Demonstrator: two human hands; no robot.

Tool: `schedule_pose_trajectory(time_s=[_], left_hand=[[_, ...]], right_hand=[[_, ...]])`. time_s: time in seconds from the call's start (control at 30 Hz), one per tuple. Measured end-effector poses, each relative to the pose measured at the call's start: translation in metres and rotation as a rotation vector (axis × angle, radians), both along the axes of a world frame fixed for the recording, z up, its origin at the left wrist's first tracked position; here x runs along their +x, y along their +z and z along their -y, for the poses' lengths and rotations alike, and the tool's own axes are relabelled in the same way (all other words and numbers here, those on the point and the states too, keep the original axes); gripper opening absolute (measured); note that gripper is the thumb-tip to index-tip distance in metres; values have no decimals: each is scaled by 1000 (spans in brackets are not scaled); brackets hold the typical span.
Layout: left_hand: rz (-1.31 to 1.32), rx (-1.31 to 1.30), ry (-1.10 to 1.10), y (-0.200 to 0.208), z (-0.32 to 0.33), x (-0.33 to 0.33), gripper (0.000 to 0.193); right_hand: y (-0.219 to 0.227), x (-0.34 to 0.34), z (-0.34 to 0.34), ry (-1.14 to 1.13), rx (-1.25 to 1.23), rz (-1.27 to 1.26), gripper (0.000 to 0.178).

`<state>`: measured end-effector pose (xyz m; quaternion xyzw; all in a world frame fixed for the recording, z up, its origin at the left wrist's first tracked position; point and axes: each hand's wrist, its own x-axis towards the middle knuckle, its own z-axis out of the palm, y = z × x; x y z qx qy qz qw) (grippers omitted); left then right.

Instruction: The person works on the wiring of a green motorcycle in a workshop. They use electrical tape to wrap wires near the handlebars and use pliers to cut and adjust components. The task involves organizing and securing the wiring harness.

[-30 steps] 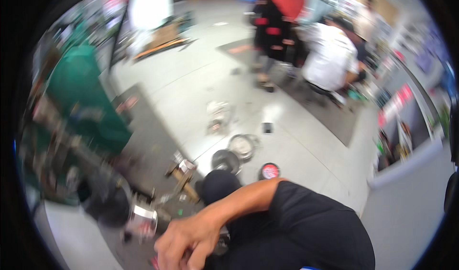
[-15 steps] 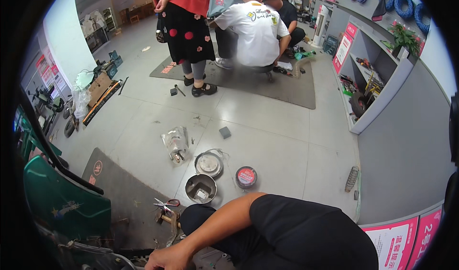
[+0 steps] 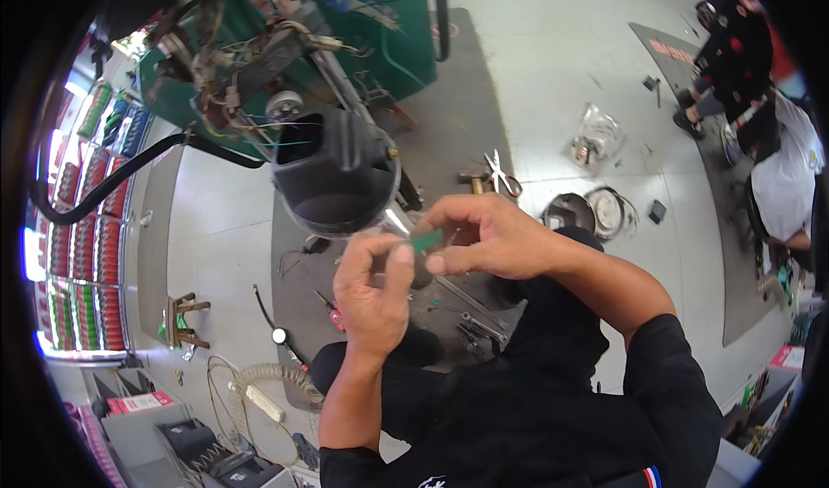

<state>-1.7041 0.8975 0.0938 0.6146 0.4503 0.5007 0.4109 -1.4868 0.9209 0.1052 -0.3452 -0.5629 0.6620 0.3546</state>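
In front of the vehicle my two hands meet at the fingertips. My right hand pinches a small flat green piece between thumb and forefinger, slightly blurred. Closed at the fingertips, my left hand touches the left end of the same piece; its exact kind does not show. Just beyond my hands is a black lamp housing with a clear rounded front, on the green-panelled vehicle. Loose wires hang exposed behind the housing.
Scissors and a hammer lie on the dark mat right of the vehicle. Several wrenches lie near my knees. Farther right are an open metal drum, a plastic bag and people. A wooden stool stands left.
My view has swung left and down to the vehicle. My right hand, earlier low at the vehicle's edge, is now up with my left hand, which has come into view, at the green piece.
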Motion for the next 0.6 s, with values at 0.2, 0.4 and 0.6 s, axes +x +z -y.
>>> schedule_pose_trajectory(time_s=[0.2,0.4,0.6], left_hand=[[-215,118,47,9,-19,-28,8],[-110,1,-21,2,-52,-50,10],[-225,156,144,57,-106,-72,22]], right_hand=[[1,-29,-33,47,39,33,26],[-6,-39,-72,45,164,93,19],[-22,-34,-99,15,-124,-131,19]])
